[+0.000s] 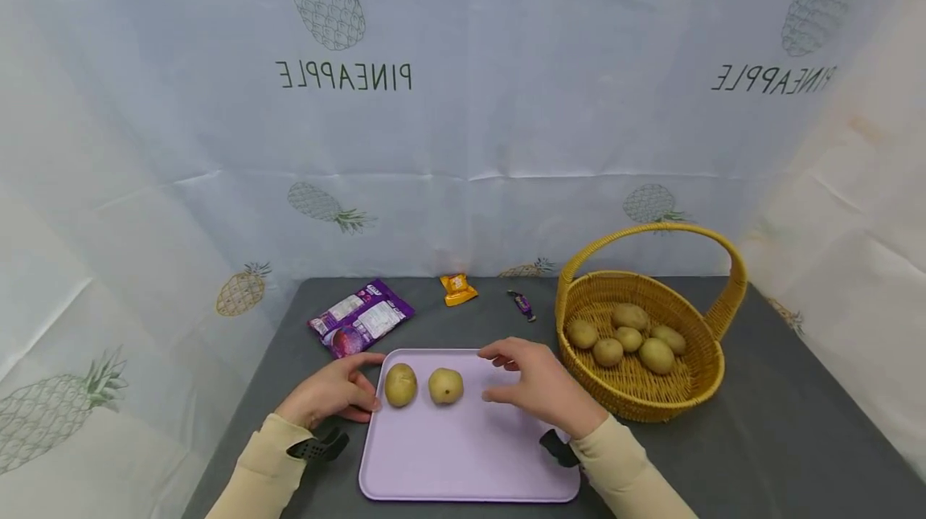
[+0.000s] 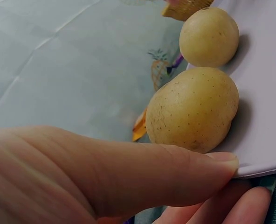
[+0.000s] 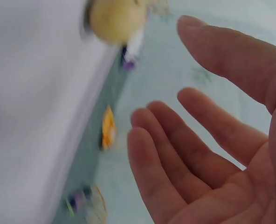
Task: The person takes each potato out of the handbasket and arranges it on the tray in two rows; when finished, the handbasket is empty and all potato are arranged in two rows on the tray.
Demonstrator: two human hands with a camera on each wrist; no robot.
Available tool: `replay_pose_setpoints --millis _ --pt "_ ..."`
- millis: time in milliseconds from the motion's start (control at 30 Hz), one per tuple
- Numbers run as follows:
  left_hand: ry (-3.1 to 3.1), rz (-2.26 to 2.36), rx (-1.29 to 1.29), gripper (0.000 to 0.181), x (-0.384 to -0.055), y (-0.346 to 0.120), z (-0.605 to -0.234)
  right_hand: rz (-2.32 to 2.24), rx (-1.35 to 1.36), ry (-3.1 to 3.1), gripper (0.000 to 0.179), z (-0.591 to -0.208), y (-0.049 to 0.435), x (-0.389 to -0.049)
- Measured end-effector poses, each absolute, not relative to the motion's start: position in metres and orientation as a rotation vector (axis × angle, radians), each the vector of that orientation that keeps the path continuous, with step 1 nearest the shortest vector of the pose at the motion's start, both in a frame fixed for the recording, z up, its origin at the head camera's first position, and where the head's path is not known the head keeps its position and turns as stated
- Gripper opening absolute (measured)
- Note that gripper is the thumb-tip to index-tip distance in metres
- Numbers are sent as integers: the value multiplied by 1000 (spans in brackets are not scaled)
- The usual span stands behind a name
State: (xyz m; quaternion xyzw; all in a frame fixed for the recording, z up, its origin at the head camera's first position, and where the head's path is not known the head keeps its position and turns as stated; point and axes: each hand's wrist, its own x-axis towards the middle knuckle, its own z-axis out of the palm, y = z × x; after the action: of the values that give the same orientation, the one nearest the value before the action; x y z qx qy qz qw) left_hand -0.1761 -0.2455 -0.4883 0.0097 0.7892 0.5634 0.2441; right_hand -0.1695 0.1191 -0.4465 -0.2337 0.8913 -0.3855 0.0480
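Observation:
A pale purple tray (image 1: 470,455) lies on the dark table, with two potatoes near its far left corner. The left potato (image 1: 401,385) is beside the tray's left rim; the other potato (image 1: 445,386) sits just right of it. At that rim, my left hand (image 1: 336,390) pinches the tray edge, thumb on top and fingers beneath, as the left wrist view shows. Over the tray's right part hovers my right hand (image 1: 535,382), its thumb and fingers spread apart with nothing between them. In the right wrist view a potato (image 3: 117,18) appears beyond the fingertips.
A yellow wicker basket (image 1: 712,378) with a tall handle and several potatoes stands right of the tray. Behind the tray lie a purple packet (image 1: 362,316), an orange wrapped snack (image 1: 458,289) and a small purple candy (image 1: 522,305). A pineapple-print curtain (image 1: 463,125) hangs behind the table.

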Motion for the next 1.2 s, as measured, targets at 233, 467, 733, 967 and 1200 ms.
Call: replay_pose_setpoints --millis 233,467,733,967,1200 --pt "2161 1549 23 86 -174 -250 -489 -1128 -642 2792 42 -403 198 -171" --pt "2149 1545 36 86 -174 -252 -490 -1001 -469 2870 43 -385 268 -202" --pt "2133 1541 46 86 -171 -253 -491 -933 -365 2791 51 -397 309 -244" --pt "2136 1539 52 86 -174 -251 -493 -917 -304 2761 52 -413 323 -256" --pt "2132 1536 65 86 -176 -249 -493 -889 -234 2740 50 -424 331 -256"
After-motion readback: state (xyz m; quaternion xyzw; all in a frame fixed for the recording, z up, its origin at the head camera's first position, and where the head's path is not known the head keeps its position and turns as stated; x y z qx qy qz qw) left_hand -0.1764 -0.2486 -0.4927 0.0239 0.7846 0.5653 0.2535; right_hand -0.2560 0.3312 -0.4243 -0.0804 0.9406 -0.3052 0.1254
